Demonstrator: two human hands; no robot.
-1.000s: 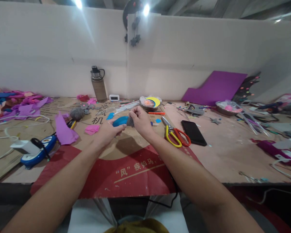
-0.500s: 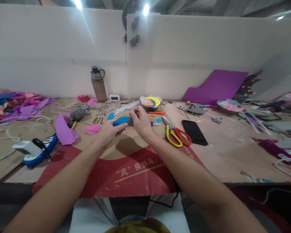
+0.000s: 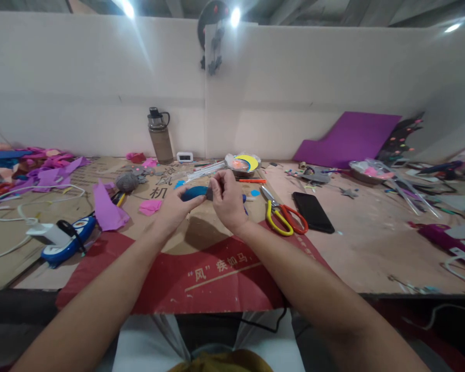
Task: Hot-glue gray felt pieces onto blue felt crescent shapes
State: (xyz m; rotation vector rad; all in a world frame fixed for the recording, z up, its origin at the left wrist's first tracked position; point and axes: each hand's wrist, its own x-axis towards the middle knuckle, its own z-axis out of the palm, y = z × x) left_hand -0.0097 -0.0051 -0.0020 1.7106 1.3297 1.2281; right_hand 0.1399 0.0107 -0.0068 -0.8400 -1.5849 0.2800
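A curved blue piece (image 3: 192, 193), perhaps felt or foam, is gripped in my left hand (image 3: 174, 209), thumb along its top. At its right end is a dark grey part (image 3: 209, 194), which the bent fingers of my right hand (image 3: 229, 202) pinch. What exactly the grey part is I cannot make out. Both hands are close together above the cardboard (image 3: 201, 248). A blue tip with a pale end (image 3: 250, 198) shows just past my right hand. Scissors (image 3: 275, 204) with one yellow and one red handle lie right of that hand.
A black phone (image 3: 313, 212) lies beyond the scissors. Behind the hands are a bowl (image 3: 241, 172), a bottle (image 3: 161, 139) and a small white clock (image 3: 185, 157). On the left are grey yarn (image 3: 127, 182), purple scraps (image 3: 107, 206) and a blue power strip (image 3: 72, 243).
The view has shifted slightly. My right fingers have curled more over the grey part, and the blue piece has turned a little in my left hand.
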